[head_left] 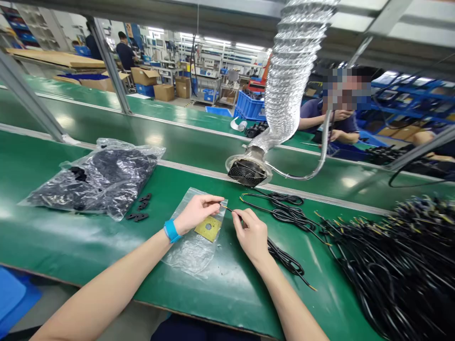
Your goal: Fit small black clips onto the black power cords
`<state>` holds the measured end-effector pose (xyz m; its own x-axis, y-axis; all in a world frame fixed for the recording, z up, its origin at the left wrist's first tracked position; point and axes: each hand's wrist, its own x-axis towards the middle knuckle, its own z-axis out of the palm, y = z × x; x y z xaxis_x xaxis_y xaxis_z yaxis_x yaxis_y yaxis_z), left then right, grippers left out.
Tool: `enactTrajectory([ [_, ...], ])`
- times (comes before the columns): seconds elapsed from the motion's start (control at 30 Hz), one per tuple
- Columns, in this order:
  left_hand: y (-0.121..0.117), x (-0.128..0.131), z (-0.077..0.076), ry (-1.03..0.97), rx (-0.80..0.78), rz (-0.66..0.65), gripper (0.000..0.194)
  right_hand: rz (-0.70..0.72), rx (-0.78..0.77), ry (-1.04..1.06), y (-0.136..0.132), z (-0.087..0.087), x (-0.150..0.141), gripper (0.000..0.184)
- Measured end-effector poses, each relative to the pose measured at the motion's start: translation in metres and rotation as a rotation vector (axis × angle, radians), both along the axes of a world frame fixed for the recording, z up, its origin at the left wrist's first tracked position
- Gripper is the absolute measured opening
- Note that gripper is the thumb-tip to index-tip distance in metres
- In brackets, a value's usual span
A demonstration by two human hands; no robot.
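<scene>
Between my two hands runs the end of a black cable [230, 209] with thin coloured wires at its tip. My left hand [199, 211], with a blue band at the wrist, pinches those wires. Just to the right, my right hand [251, 231] grips the cable's black jacket. Below them a yellow square pad [209, 228] with a hole in its middle lies on a clear plastic bag [192, 253]. The rest of the held cable appears to run to a coiled length [287, 260] beside my right wrist, though my hand hides the join.
A large heap of black cables [401, 265] covers the right side of the green bench. Coiled cables [287, 208] lie beyond my right hand. Left are a bag of black parts [106, 177] and loose black pieces [142, 208]. A fan on a silver duct [289, 71] hangs ahead; a co-worker [341, 123] sits opposite.
</scene>
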<state>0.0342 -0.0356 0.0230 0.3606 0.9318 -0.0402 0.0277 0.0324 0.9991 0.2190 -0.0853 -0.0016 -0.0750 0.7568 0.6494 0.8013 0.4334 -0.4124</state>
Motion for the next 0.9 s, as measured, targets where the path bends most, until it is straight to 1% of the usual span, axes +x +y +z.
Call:
enactTrajectory([
  [0.1, 0.001, -0.001, 0.000, 0.004, 0.026, -0.017, 0.032, -0.011, 0.007, -0.001, 0.000, 0.001, 0.000, 0.026],
  [0.2, 0.002, -0.002, -0.001, 0.002, 0.016, -0.034, 0.034, -0.006, 0.023, -0.005, -0.001, 0.002, 0.002, 0.026],
  [0.37, 0.006, -0.002, -0.007, -0.060, 0.000, -0.070, 0.035, 0.004, 0.075, -0.043, -0.002, 0.002, 0.004, 0.024],
  [0.57, 0.007, -0.002, -0.011, -0.083, -0.010, -0.069, 0.038, -0.024, 0.127, -0.096, -0.002, 0.003, 0.004, 0.024],
  [0.9, 0.006, -0.004, -0.005, -0.091, -0.071, -0.088, 0.036, -0.028, 0.136, -0.096, -0.002, 0.003, 0.005, 0.023],
])
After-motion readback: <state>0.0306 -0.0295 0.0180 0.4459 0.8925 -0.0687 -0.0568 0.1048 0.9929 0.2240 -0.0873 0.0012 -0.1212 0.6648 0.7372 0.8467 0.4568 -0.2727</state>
